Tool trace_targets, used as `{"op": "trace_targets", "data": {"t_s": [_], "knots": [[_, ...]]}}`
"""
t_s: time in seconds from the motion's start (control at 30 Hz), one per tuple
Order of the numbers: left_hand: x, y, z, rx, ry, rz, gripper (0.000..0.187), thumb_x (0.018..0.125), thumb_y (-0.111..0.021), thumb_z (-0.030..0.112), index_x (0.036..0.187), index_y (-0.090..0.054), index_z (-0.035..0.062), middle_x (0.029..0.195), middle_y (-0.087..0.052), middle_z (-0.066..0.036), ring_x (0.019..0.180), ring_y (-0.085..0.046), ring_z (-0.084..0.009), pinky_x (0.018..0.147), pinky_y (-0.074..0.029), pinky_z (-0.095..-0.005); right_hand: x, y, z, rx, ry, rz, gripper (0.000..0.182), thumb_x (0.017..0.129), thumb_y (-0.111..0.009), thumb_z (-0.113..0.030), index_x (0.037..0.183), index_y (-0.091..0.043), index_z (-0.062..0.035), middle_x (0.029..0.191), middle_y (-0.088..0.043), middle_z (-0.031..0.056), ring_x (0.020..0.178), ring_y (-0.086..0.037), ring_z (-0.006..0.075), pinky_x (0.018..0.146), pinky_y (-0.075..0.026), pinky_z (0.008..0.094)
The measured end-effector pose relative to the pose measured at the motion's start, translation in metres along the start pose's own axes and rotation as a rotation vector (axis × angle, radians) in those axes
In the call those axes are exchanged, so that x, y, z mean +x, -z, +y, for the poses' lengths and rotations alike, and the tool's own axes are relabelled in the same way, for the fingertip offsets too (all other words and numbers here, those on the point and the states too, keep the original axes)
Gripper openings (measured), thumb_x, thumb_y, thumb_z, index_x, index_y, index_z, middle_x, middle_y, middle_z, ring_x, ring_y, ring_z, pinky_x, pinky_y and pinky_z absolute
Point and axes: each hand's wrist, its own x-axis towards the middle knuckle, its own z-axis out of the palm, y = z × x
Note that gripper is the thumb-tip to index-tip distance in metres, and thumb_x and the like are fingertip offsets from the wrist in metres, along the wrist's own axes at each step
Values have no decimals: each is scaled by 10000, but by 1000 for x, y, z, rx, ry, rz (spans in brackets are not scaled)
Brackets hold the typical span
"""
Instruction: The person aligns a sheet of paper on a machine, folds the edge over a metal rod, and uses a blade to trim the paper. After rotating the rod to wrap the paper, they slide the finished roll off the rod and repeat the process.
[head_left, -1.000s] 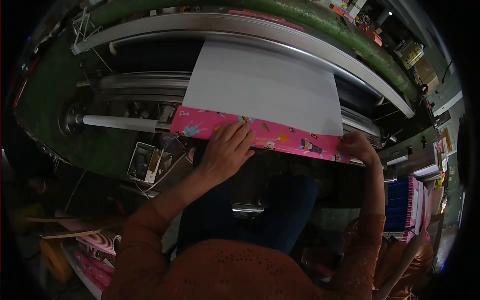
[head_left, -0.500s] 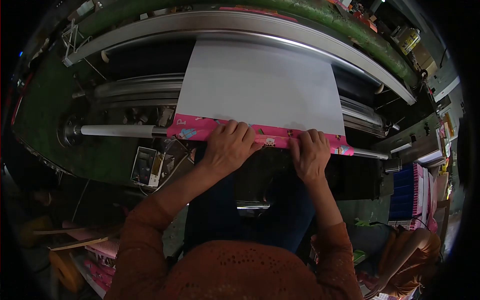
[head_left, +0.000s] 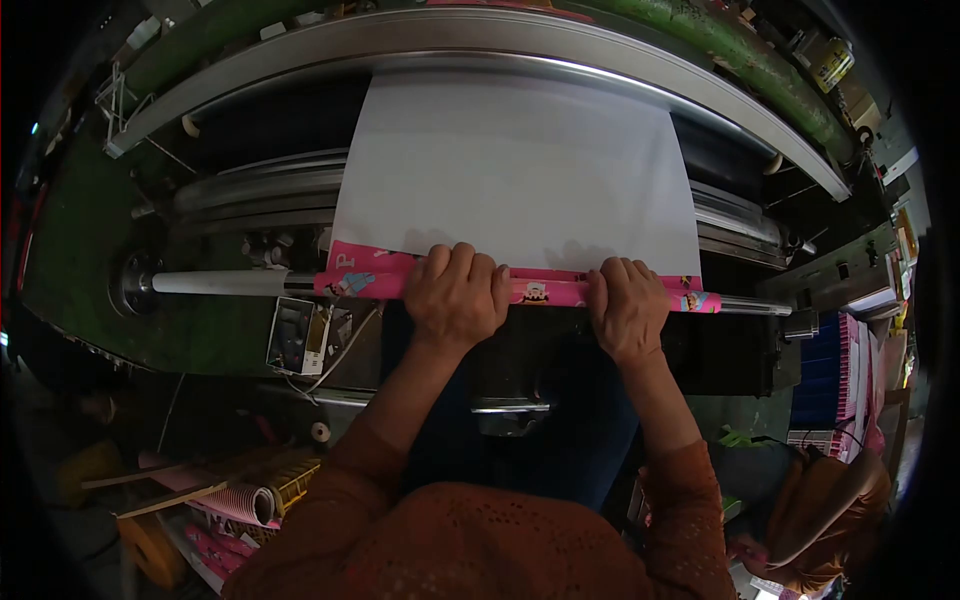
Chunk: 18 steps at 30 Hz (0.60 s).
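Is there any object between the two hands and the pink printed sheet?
Nothing visible stands in the way: the left hand and right hand both lie directly on the pink printed sheet.

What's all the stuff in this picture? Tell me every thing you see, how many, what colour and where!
White sheet: one, white, middle
Pink printed sheet: one, pink, around the shaft
Shaft: one, silver, showing beyond the pink ends
White tube: one, white, shaft's left part
Metal beam: one, silvery, across the top
Green bar: at least one, green, behind the beam
Small box: one, whitish, below the tube
Stack: one, blue with pink, far right
Roll: one, pinkish, lower left
Other person: one, orange-brown clothing, lower right
Other clutter: too dim to count
Left hand: one, bare, on the pink sheet
Right hand: one, bare, same sheet
Sleeves: two, rust-orange, bottom
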Motion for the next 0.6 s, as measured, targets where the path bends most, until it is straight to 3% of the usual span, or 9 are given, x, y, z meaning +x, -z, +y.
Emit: {"op": "trace_targets", "data": {"t_s": [0.23, 0.3, 0.33, 0.4, 0.47, 0.5, 0.53, 0.57, 0.6], "knots": [[9, 12, 5, -54, 128, -230, 207, 761, -665, 222, 667, -534, 92, 721, -509, -42, 688, -505, -223, 556, -420, -352, 10, 8, -1, 61, -82, -118, 208, 833, -641, -192, 710, -520, -76, 664, -520, 78, 640, -531, 281, 579, -422, 389], [19, 13, 5, -66, 115, -233, 190, 776, -662, 216, 700, -565, 71, 776, -533, -58, 750, -529, -234, 586, -439, -356, 15, 12, 0, 108, -99, -172, 144, 843, -632, -204, 785, -610, -75, 843, -605, 84, 809, -576, 274, 681, -442, 388], [23, 15, 6, -74, 107, -233, 181, 791, -659, 209, 732, -595, 51, 831, -556, -74, 812, -553, -246, 616, -458, -359, 17, 14, 1, 105, -111, -173, 144, 843, -632, -204, 785, -610, -75, 843, -605, 84, 809, -576, 274, 681, -442, 388], [27, 16, 6, -85, 141, -316, 181, 820, -638, 206, 776, -615, 32, 915, -578, -91, 890, -558, -272, 675, -473, -371, 24, 15, 2, 41, -36, -115, 233, 852, -625, -237, 1019, -644, -76, 1130, -606, 100, 1045, -551, 275, 824, -421, 413], [30, 16, 3, -97, 176, -404, 193, 850, -616, 203, 819, -635, 13, 999, -599, -108, 968, -562, -299, 734, -489, -382, 33, 15, 1, 26, -66, -112, 314, 855, -623, -252, 1116, -606, -80, 1217, -569, 106, 1112, -522, 279, 861, -402, 425], [33, 15, -2, -187, 211, -291, 226, 887, -577, 213, 841, -641, 2, 1062, -604, -123, 1014, -557, -312, 785, -484, -391, 35, 15, -1, 15, -95, -107, 404, 857, -620, -267, 1214, -567, -84, 1304, -533, 112, 1178, -494, 283, 898, -383, 436], [37, 15, -6, -277, 244, -168, 264, 924, -538, 223, 863, -647, -10, 1125, -609, -138, 1059, -552, -325, 836, -478, -399, 39, 12, 0, 4, -105, -100, 404, 857, -620, -267, 1214, -567, -84, 1304, -533, 112, 1178, -494, 283, 898, -383, 436], [42, 24, -6, -467, 353, -67, 314, 971, -454, 234, 1003, -638, -18, 1251, -556, -175, 1153, -517, -352, 922, -443, -434, 43, 9, 3, -25, -91, -76, 447, 853, -626, -269, 1251, -533, -88, 1295, -536, 111, 1179, -495, 282, 892, -387, 435], [36, 26, -6, -481, 342, -63, 314, 971, -454, 234, 1003, -638, -18, 1251, -556, -175, 1153, -517, -352, 922, -443, -434, 48, 3, 7, -56, -76, -54, 492, 849, -631, -271, 1289, -498, -93, 1287, -539, 110, 1180, -495, 281, 886, -391, 433]]}}
